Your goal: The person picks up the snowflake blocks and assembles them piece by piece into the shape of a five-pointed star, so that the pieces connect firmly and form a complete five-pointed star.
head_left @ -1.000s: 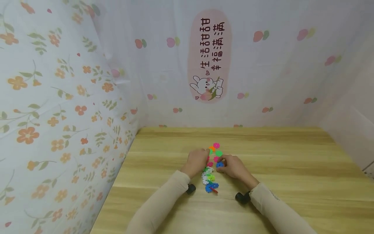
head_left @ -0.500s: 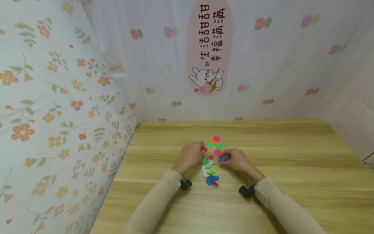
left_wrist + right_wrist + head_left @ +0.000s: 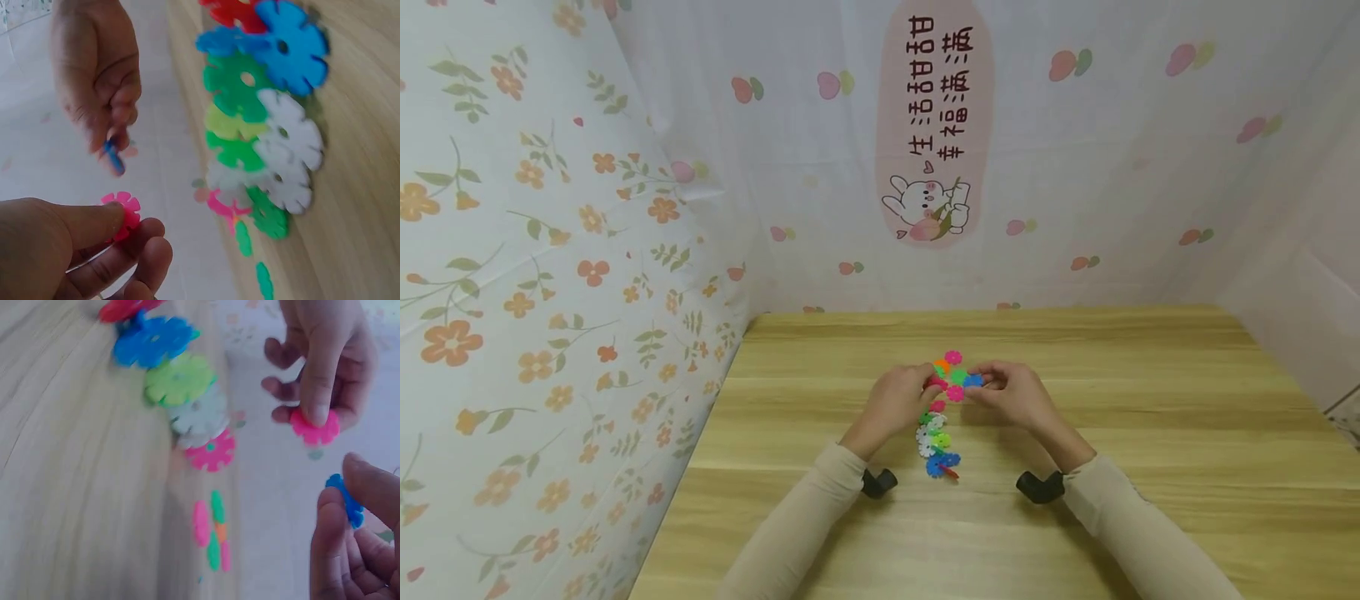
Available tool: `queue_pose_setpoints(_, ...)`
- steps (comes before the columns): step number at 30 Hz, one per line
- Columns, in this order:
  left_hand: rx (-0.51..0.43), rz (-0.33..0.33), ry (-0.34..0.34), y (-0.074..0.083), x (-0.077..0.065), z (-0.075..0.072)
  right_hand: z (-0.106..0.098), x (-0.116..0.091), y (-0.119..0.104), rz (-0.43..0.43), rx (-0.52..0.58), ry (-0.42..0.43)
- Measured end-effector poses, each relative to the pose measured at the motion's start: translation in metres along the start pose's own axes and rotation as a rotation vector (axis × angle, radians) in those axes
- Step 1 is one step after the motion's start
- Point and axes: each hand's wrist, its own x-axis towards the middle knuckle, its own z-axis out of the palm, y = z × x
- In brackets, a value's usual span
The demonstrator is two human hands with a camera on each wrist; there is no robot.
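Observation:
Between thumb and fingers my left hand [image 3: 898,400] pinches a pink notched disc [image 3: 128,215], flower-shaped and held above the table. My right hand [image 3: 1018,400] pinches a blue notched disc [image 3: 345,501], turned edge-on in both wrist views. The two discs face each other with a gap between them. Below the hands stands a chain of interlocked discs [image 3: 294,137] in red, blue, green, yellow-green, white and pink. Beyond it lie several loose discs: a pink one [image 3: 955,393], a green one [image 3: 958,377], an orange one [image 3: 942,366] and another pink one [image 3: 953,357].
The wooden table [image 3: 1150,417] reaches to a white patterned curtain [image 3: 1075,167] at the back and a floral curtain [image 3: 550,292] at the left. A black wrist mount [image 3: 877,483] sits under the left wrist, another black mount [image 3: 1040,487] under the right.
My left hand has lifted the pink disc off the loose group. My right hand has carried the blue disc away from me, bringing it up level with the left hand.

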Motion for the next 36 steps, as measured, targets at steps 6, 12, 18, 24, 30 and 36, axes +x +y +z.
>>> queue_pose_setpoints(6,-0.062,0.072,-0.039,0.013,-0.001,-0.004,0.002,-0.003,-0.011,-0.008,0.166,-0.043)
queue_pose_setpoints(12,-0.114,0.017,0.027,0.01,-0.003,-0.008,0.001,-0.007,-0.016,-0.038,0.2,-0.002)
queue_pose_setpoints(18,-0.127,0.067,0.048,0.007,-0.003,-0.011,0.003,-0.007,-0.016,-0.048,0.205,-0.054)
queue_pose_setpoints(24,-0.138,0.102,0.058,0.007,-0.007,-0.009,0.005,-0.009,-0.015,-0.044,0.21,-0.067)
queue_pose_setpoints(30,-0.167,0.118,0.052,0.006,-0.004,-0.013,-0.001,-0.01,-0.018,-0.088,0.267,-0.084)
queue_pose_setpoints(36,-0.274,0.129,0.08,0.005,-0.001,-0.021,-0.005,-0.009,-0.026,-0.108,0.319,-0.068)
